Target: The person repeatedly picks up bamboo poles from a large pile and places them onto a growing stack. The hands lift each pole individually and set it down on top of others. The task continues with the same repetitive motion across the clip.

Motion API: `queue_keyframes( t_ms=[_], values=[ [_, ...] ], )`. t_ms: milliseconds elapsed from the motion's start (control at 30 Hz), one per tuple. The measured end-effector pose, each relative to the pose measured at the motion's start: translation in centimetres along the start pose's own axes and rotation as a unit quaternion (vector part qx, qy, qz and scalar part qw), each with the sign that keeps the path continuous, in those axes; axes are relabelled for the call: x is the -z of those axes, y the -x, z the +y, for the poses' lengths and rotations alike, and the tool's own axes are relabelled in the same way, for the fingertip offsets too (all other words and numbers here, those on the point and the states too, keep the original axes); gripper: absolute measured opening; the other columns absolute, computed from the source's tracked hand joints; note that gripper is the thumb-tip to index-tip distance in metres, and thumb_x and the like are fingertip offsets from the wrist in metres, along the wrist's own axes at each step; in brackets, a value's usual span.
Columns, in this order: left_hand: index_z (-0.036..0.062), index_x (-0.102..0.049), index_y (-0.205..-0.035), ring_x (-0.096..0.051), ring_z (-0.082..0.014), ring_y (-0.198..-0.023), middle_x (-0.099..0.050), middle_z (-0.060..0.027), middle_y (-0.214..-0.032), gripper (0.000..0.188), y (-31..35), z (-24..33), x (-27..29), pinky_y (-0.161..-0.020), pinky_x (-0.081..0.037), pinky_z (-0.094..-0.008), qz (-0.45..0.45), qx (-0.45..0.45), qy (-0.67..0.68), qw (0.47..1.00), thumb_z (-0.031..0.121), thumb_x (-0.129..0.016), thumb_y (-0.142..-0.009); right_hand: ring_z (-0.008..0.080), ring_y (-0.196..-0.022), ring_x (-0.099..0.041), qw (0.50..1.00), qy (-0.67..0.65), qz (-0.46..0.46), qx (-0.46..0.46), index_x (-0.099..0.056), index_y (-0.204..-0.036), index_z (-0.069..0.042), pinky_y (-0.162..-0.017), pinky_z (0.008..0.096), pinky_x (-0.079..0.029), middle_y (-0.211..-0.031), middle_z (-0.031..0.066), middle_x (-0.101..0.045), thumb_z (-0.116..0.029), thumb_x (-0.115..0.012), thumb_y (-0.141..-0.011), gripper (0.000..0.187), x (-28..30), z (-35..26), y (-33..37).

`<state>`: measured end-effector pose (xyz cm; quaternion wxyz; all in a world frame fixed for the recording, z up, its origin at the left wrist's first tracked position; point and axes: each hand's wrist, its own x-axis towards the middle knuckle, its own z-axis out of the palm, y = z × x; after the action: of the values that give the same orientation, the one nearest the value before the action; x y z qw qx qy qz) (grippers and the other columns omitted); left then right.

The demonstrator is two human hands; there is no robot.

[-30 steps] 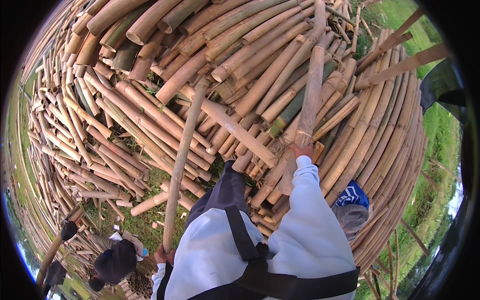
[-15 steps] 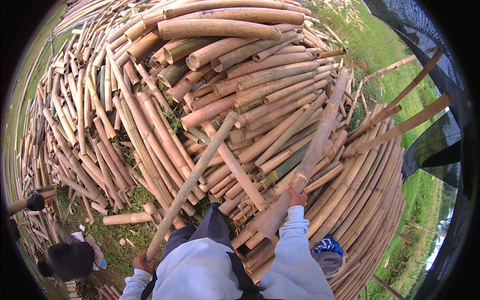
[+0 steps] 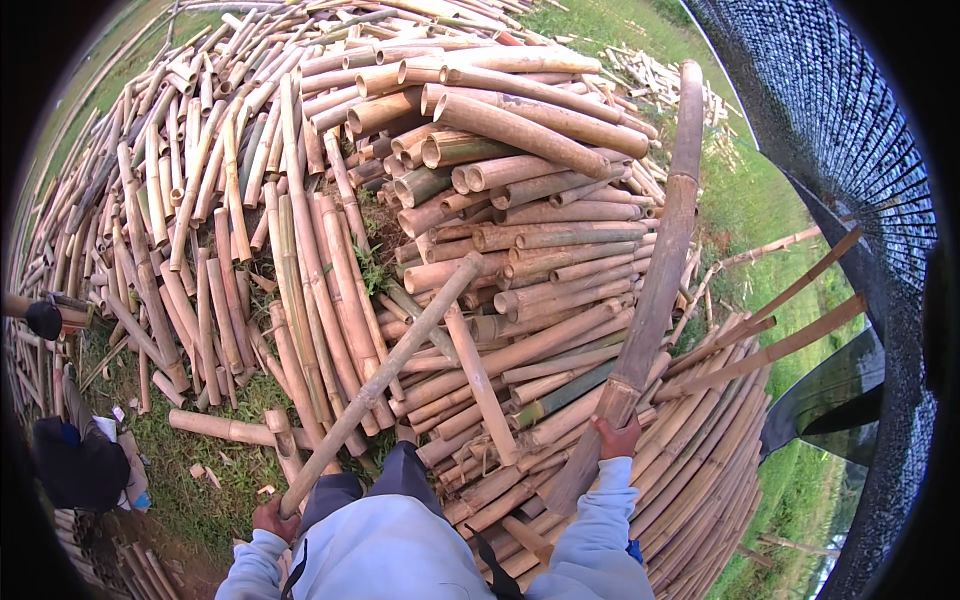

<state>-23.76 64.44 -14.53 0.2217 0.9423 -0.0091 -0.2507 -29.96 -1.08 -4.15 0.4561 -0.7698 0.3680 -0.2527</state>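
Observation:
My left hand (image 3: pixel 275 521) is closed around the near end of a slender bamboo pole (image 3: pixel 385 375), which slants up and away to the right over the pile. Its far end lies in front of the stacked pieces. My right hand (image 3: pixel 616 437) grips a thicker, brownish bamboo pole (image 3: pixel 652 290) close to a joint, near its lower end. That pole rises steeply, its far tip reaching past the stack toward the grass. Between the two, a shorter bamboo piece (image 3: pixel 480 385) leans on the pile.
Cut bamboo (image 3: pixel 560 240) is stacked high ahead, with more bamboo spread at left. Long poles (image 3: pixel 690 470) lie at right, below upright stakes (image 3: pixel 770 355) and dark netting (image 3: pixel 830 110). A dark-clothed person (image 3: pixel 75 465) is low at left, on grass (image 3: pixel 200 495).
The view has tilted and turned, so the pile sits lower on the right. The thick pole's far end has risen against the stack, my right hand still on it. My left hand keeps its hold.

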Motion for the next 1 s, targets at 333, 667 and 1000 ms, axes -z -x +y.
queue_keyframes(
  t_ms=[333,667,1000],
  values=[
    [0.0043,-0.068,-0.100,-0.067,-0.0397,-0.071,-0.067,-0.0218,-0.076,0.036,4.7,-1.7,-1.6,-0.068,-0.053,-0.0446,0.073,0.097,0.127,0.984,0.022,-0.070,-0.068,0.0190,-0.085,-0.063,0.970,0.004,-0.217,0.113,-0.059,-0.107,0.002,-0.080,0.0335,-0.051,-0.097,0.0096,-0.067,-0.011,-0.081,-0.070,0.045,-14.5,-8.8,-2.3],
    [0.0000,-0.068,-0.104,-0.068,-0.0384,-0.072,-0.068,-0.0224,-0.078,0.044,11.6,-5.8,-5.8,-0.070,-0.054,-0.0433,0.182,0.226,0.150,0.945,0.025,-0.071,-0.068,0.0184,-0.083,-0.066,0.889,-0.068,-0.449,0.057,-0.062,-0.108,0.003,-0.080,0.0324,-0.053,-0.095,0.0108,-0.070,-0.016,-0.082,-0.070,0.047,-38.4,-15.1,2.5],
    [-0.0006,-0.069,-0.103,-0.071,-0.0322,-0.075,-0.070,-0.0205,-0.079,0.036,18.7,-7.8,-7.2,-0.071,-0.055,-0.0384,0.130,0.379,0.221,0.889,0.014,-0.069,-0.070,0.0313,-0.085,-0.070,0.883,0.075,-0.457,-0.075,-0.067,-0.101,0.008,-0.082,0.0380,-0.054,-0.094,0.0219,-0.071,-0.033,-0.084,-0.058,0.061,-62.2,-8.5,13.8]
  ],
)
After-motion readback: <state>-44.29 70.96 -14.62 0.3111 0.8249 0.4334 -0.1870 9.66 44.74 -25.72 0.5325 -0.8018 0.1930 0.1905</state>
